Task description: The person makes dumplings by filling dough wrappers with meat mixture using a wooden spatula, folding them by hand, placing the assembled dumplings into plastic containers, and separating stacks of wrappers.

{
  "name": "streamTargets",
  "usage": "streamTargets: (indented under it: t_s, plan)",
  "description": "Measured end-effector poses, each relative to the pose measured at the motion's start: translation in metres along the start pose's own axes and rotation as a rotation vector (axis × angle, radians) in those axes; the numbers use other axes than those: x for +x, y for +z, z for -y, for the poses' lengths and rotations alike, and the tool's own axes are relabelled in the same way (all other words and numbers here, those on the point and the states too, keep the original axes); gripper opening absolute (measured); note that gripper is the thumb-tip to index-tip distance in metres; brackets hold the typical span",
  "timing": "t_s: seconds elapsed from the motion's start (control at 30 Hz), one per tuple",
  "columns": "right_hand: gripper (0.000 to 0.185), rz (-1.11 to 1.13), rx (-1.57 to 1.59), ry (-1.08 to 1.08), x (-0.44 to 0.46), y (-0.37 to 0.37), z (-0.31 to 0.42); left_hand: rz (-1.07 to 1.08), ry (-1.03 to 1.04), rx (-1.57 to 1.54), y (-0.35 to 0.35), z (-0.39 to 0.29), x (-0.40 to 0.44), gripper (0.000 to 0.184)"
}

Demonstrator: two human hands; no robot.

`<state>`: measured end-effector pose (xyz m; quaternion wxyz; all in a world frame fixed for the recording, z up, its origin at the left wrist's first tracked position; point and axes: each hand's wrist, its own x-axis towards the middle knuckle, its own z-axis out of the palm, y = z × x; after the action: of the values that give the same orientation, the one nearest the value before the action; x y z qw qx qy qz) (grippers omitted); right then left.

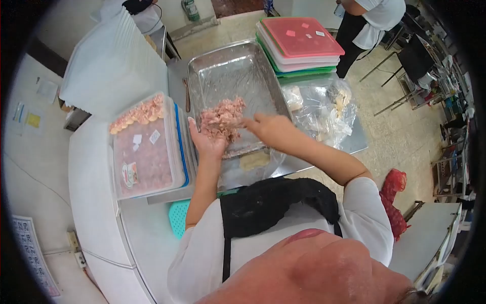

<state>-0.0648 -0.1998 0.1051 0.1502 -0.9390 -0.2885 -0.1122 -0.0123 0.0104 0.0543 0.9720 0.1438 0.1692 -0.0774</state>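
A deep metal tray (238, 61) stands in front of me, its base smeared with residue. Over its near end is a lump of pink minced meat (223, 117). My left hand (208, 146) cups the lump from the near left, thumb raised, the other fingers hidden beneath the meat. From the right, my right hand (271, 133) reaches to the meat's edge with its fingers curled together; whatever they grip is too hidden to name. Left of the tray is a clear plastic container (147, 157) with rounded meat portions in rows and loose pieces along its far end.
White plastic trays (116, 61) rise in a tall stack at far left. Pink-lidded containers (304, 38) are piled beyond the tray's right side, near a clear plastic bag (324, 114). A thin brown-handled tool (187, 96) lies left of the tray. Another person (374, 25) stands at back right.
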Motion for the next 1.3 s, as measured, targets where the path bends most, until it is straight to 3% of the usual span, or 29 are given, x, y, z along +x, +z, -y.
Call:
streamTargets:
  t_s: [0.07, 0.17, 0.3, 0.4, 0.5, 0.6, 0.7, 0.8, 0.9, 1.0, 1.1, 1.13, 1.2, 1.3]
  plan:
    - [0.025, 0.054, 0.100, 0.043, 0.002, 0.012, 0.003, -0.039, 0.035, 0.048, 0.014, 0.003, -0.012, 0.055]
    - [0.028, -0.020, 0.284, 0.002, 0.005, 0.019, -0.006, 0.187, -0.061, -0.082, -0.012, -0.016, -0.001, 0.051]
    - [0.035, -0.077, 0.697, 0.053, 0.000, 0.005, -0.018, 0.427, 0.276, 0.686, 0.009, -0.021, -0.042, 0.064]
    - [0.038, 0.238, 0.754, 0.107, -0.001, -0.020, -0.018, 0.521, 0.462, 1.290, 0.023, -0.034, -0.062, 0.086]
    - [0.039, 0.300, 0.755, 0.045, -0.002, -0.040, -0.012, 0.457, 0.321, 1.500, 0.007, -0.041, -0.054, 0.069]
    - [0.040, 0.352, 0.790, 0.039, -0.004, -0.029, -0.009, 0.630, 0.295, 1.656, 0.022, -0.040, -0.059, 0.044]
    - [0.037, 0.429, 0.757, 0.002, -0.003, -0.010, -0.018, 0.677, 0.261, 1.721, 0.028, -0.042, -0.064, 0.035]
    - [0.038, 0.531, 0.724, 0.004, 0.003, 0.004, -0.031, 0.730, 0.371, 2.026, 0.012, -0.038, -0.054, 0.034]
    - [0.033, 0.422, 0.728, -0.126, 0.015, 0.024, -0.054, 0.631, 0.435, 1.992, -0.009, -0.032, -0.037, 0.033]
    - [0.028, 0.122, 0.178, -0.157, 0.026, 0.010, -0.048, 0.142, 0.147, 1.525, -0.026, -0.023, -0.015, 0.035]
    - [0.031, -0.189, 0.202, -0.254, 0.018, 0.025, -0.032, 0.189, 0.293, 1.587, -0.061, -0.033, 0.015, 0.041]
    - [0.038, -0.174, 0.186, -0.293, 0.018, 0.041, -0.035, 0.147, 0.304, 1.624, -0.046, -0.030, 0.009, 0.045]
    - [0.030, -0.056, 0.054, -0.151, 0.024, 0.071, -0.055, 0.055, 0.292, 1.700, -0.029, -0.020, -0.009, 0.051]
    - [0.024, 0.058, 0.043, -0.082, 0.031, 0.083, -0.093, 0.100, 0.334, 1.842, -0.049, -0.025, -0.005, 0.069]
